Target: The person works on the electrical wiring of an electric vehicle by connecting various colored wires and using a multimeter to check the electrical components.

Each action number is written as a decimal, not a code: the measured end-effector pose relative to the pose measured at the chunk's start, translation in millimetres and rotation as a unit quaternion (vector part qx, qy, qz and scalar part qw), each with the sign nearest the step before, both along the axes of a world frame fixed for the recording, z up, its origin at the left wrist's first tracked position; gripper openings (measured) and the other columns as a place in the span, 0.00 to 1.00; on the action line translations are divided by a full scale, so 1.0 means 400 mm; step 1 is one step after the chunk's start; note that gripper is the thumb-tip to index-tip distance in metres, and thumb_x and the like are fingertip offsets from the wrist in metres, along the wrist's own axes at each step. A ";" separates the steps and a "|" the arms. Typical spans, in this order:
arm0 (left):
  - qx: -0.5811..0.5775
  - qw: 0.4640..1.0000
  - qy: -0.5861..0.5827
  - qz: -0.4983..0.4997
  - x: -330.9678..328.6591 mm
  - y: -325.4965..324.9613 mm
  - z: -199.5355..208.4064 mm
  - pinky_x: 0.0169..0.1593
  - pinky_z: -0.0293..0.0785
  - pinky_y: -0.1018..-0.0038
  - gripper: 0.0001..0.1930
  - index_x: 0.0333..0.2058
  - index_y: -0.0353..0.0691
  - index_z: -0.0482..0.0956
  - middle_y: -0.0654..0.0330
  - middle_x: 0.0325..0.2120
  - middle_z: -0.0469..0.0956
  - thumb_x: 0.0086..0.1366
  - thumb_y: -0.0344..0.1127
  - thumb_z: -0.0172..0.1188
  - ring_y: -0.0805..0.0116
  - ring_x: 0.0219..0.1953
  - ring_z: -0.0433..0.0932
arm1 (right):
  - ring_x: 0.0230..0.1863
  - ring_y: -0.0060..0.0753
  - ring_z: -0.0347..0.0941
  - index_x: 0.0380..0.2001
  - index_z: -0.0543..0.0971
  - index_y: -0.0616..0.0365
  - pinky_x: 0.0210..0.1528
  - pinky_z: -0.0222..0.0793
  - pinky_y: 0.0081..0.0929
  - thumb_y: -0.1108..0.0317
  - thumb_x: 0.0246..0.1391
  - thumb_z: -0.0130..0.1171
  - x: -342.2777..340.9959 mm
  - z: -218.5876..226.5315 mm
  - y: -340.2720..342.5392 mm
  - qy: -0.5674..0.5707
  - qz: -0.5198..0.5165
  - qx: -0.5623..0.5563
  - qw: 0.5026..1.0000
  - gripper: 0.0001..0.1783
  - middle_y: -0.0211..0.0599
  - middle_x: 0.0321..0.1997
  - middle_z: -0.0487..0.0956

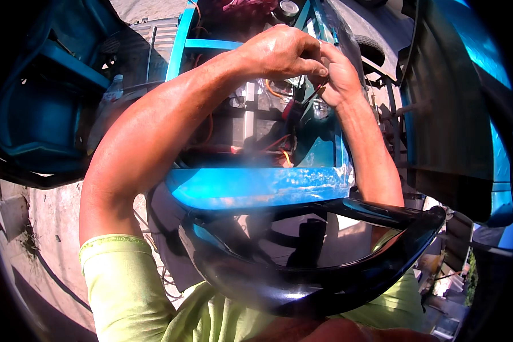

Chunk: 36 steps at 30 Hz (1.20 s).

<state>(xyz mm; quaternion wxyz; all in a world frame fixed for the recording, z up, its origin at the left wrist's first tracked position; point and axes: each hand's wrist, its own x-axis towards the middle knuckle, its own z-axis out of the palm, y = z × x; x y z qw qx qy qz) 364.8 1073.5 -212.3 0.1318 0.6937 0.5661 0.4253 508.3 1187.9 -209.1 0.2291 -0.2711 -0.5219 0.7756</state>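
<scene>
My left hand (282, 54) and my right hand (340, 74) meet above the far right side of an open blue metal frame (256, 185). Both hands are closed, thumbs and fingertips drawn together. Whatever sits between the fingertips is too small and hidden to name. A thin dark red wire (316, 93) runs down from just under my right hand. Below it, inside the frame, lies a red and black part (292, 111) whose kind is unclear. Orange wires (286, 157) loop near the frame's front rail.
A glossy black curved bar (302, 290) crosses close to my chest. Blue moulded seats (40, 122) stand at left, beside a clear plastic bottle (114, 88). A tyre (370, 48) lies beyond my right hand. A large dark panel (450, 114) with blue edges rises at right.
</scene>
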 end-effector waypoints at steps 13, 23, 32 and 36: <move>-0.012 0.992 0.067 0.108 0.086 -0.027 -0.001 0.40 0.78 0.57 0.19 0.39 0.43 0.85 0.52 0.31 0.84 0.64 0.53 0.60 0.52 0.36 0.84 | 0.39 0.34 0.80 0.45 0.78 0.54 0.38 0.77 0.32 0.61 0.62 0.56 0.027 0.005 -0.025 0.036 0.059 -0.060 0.996 0.12 0.35 0.41 0.82; -0.151 0.970 -0.174 0.080 0.110 -0.036 0.036 0.35 0.76 0.75 0.16 0.43 0.36 0.84 0.57 0.29 0.82 0.56 0.36 0.64 0.74 0.29 0.79 | 0.42 0.33 0.79 0.44 0.78 0.50 0.39 0.78 0.41 0.62 0.61 0.58 0.043 0.006 -0.034 0.037 0.043 -0.059 0.997 0.10 0.31 0.40 0.81; -0.174 0.947 -0.246 -0.112 0.076 -0.086 0.101 0.41 0.73 0.75 0.18 0.43 0.36 0.83 0.60 0.32 0.80 0.58 0.42 0.67 0.74 0.34 0.76 | 0.37 0.24 0.77 0.47 0.79 0.53 0.31 0.67 0.24 0.60 0.62 0.56 0.058 0.010 -0.046 0.052 0.056 0.025 0.997 0.14 0.32 0.42 0.82; -0.108 0.880 -0.415 -0.204 0.056 -0.087 0.101 0.43 0.76 0.70 0.18 0.47 0.33 0.77 0.58 0.38 0.79 0.63 0.39 0.64 0.70 0.37 0.77 | 0.34 0.21 0.79 0.48 0.77 0.57 0.35 0.74 0.19 0.53 0.65 0.57 0.071 0.023 -0.046 -0.009 0.089 0.131 0.987 0.20 0.28 0.35 0.81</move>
